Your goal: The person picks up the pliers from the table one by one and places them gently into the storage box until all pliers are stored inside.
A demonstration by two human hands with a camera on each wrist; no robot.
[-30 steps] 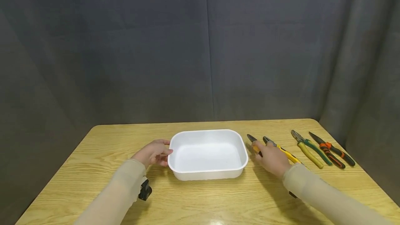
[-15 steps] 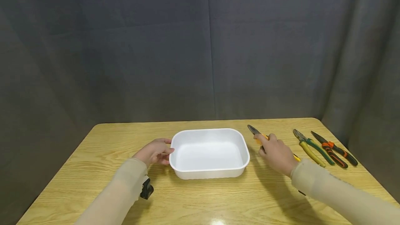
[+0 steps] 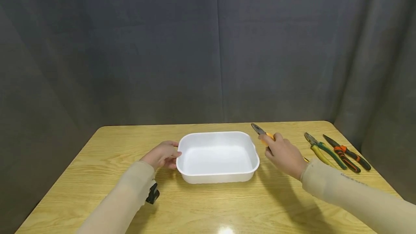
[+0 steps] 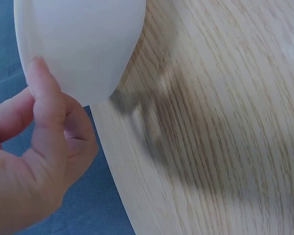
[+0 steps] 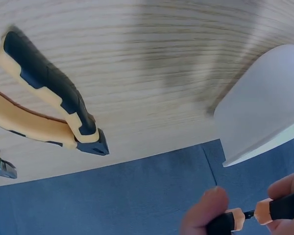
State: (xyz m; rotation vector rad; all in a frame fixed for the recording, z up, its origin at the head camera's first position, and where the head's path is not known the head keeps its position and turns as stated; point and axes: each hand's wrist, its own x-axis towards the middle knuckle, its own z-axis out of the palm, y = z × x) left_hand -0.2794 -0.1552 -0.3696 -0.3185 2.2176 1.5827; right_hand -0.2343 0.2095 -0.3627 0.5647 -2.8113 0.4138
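Note:
A white rectangular tray (image 3: 217,178) stands on the wooden table, its inside bare. My left hand (image 3: 162,155) pinches the tray's left rim, the thumb over the edge and other fingers against the outer wall (image 4: 83,54). To the right of the tray, my right hand (image 3: 286,157) grips pliers (image 3: 259,129) by their yellow-and-black handles, the dark nose pointing up and left above the tabletop. The right wrist view shows those handles (image 5: 289,206) spread apart between thumb and fingers. A second yellow-and-black pair of pliers (image 5: 51,81) lies on the table, largely hidden behind my right hand in the head view.
Pliers with one yellow and one green handle (image 3: 320,150) lie farther right. Beside them are black-and-orange pliers (image 3: 347,153), near the table's right edge. A grey curtain (image 3: 156,53) hangs behind the table (image 3: 97,183).
My right hand has lifted its pliers off the table, first up and slightly right, then a little back left toward the tray. The left hand stays at the tray's rim.

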